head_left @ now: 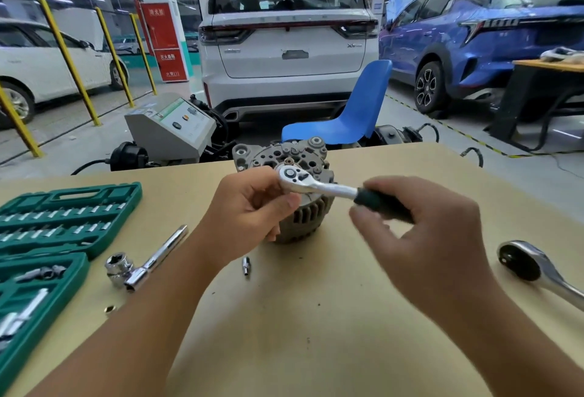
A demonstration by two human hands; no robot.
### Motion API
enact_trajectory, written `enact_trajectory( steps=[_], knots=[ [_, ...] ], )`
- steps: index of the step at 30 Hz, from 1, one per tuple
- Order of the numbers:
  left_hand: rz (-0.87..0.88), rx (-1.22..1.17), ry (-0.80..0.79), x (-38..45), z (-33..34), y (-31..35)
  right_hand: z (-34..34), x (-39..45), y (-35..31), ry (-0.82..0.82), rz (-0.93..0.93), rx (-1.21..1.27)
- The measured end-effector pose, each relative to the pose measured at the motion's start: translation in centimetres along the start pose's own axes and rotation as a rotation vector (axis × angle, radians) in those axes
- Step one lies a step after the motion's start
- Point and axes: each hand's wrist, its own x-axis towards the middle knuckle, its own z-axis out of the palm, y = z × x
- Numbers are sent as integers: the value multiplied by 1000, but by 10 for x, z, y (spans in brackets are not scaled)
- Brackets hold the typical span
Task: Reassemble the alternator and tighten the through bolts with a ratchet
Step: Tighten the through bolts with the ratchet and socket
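A grey alternator [284, 156] stands upright on the tan table [316, 317], its rear plate facing up. Over its top lies a small chrome ratchet [313, 183] with a dark green handle. My left hand [249, 207] wraps the alternator's near left side, thumb and fingers pinching under the ratchet head. My right hand [420, 232] holds the green handle loosely, fingers blurred. The socket under the ratchet head is hidden.
An open green socket case [57, 216] lies at the left. Beside it lie a sliding T-bar with a large socket [139, 267], a small bit [246, 265] and a nut [109, 309]. A bigger ratchet [537, 267] rests at right. A blue chair [347, 115] stands beyond the table.
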Motion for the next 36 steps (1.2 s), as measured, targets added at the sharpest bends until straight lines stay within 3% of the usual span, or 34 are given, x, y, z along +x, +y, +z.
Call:
enact_trajectory(
  steps=[3, 5, 7, 10, 14, 17, 20, 22, 26, 29, 33, 36],
  knots=[
    [70, -15, 30, 0, 3, 5, 10, -28, -27, -75, -137, 162],
    [85, -18, -16, 0, 2, 7, 12, -36, -34, -141, -54, 340],
    [75, 10, -44, 1, -1, 6, 10, -31, -24, -98, 67, 435],
    [12, 20, -61, 1, -3, 1, -1, -11, 0, 71, 167, 258],
    [21, 65, -20, 1, 3, 2, -7, -6, -1, 60, 129, 17],
    [64, 53, 43, -2, 9, 5, -9, -15, -28, -148, -33, -63],
    [37, 56, 75, -2, 10, 8, -9, -6, -53, -435, 48, -58],
    [21, 57, 23, -2, 7, 8, -5, 14, -53, -469, 71, -148],
    [11, 62, -17, 0, 4, 7, 7, 52, -48, -493, 33, -610],
    [16, 43, 14, 0, 6, 3, 10, 49, -57, -497, -21, -444],
    [20, 7, 3, -1, 2, 0, -3, 38, -63, -706, 75, -67],
    [23, -17, -89, 2, -3, 1, -3, 46, -43, -585, 15, -296]
  ],
)
